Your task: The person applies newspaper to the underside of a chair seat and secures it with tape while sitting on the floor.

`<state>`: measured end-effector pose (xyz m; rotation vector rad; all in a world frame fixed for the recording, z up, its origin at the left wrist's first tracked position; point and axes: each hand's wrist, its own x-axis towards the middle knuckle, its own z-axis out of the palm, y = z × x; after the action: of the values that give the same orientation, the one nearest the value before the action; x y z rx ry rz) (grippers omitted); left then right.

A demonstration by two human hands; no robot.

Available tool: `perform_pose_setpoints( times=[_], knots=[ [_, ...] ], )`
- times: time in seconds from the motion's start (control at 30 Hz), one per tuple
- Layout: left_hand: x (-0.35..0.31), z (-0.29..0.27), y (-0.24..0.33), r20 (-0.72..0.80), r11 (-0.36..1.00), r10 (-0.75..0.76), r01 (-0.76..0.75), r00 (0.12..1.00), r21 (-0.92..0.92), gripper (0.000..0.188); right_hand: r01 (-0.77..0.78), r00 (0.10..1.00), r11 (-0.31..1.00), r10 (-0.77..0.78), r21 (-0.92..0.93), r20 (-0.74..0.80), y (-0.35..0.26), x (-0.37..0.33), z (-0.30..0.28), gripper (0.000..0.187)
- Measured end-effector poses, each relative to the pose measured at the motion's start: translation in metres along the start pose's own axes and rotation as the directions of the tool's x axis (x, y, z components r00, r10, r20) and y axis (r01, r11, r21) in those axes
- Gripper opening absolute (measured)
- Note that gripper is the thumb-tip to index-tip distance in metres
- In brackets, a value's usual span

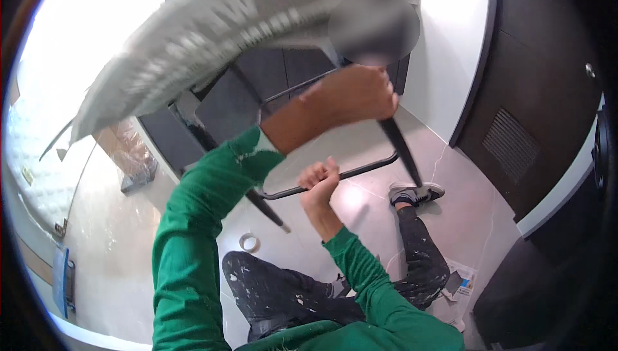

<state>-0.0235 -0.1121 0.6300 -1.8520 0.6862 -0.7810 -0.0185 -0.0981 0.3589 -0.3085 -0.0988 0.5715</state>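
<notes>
A black-legged stool [403, 151] with thin crossbars stands tilted in front of me, its seat hidden behind a large grey printed sheet [154, 71] that looks like newspaper. My left hand [372, 93] reaches across and is closed round the top of the stool's near right leg. Lower down, my right hand [318, 182] has its fingers curled over the near crossbar [360, 170]. The sheet is blurred and spreads to the upper left. A round dark grey blurred patch [373, 28] shows just above my left hand; I cannot make out what it is.
A roll of tape [249, 242] lies on the tiled floor near my bent knee. My shoe [418, 192] is beside the stool leg. Newspaper [468, 276] lies by my other side. A dark door [534, 87] stands right; a plastic-wrapped box [125, 154] sits left.
</notes>
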Motion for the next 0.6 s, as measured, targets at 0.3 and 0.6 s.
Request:
perform_pose_setpoints(
  times=[0.3,0.6],
  knots=[
    [0.009,0.038,0.080,0.195,0.981,0.087,-0.050,0.977,-0.188,0.016,-0.001,0.909,0.979,0.087,0.206,-0.407,0.055,-0.025,-0.002,0.050],
    [0.009,0.041,0.091,0.120,0.961,0.066,-0.030,0.991,-0.275,0.017,0.030,0.911,0.955,0.096,0.297,-0.401,0.077,-0.011,-0.049,0.047]
  ],
)
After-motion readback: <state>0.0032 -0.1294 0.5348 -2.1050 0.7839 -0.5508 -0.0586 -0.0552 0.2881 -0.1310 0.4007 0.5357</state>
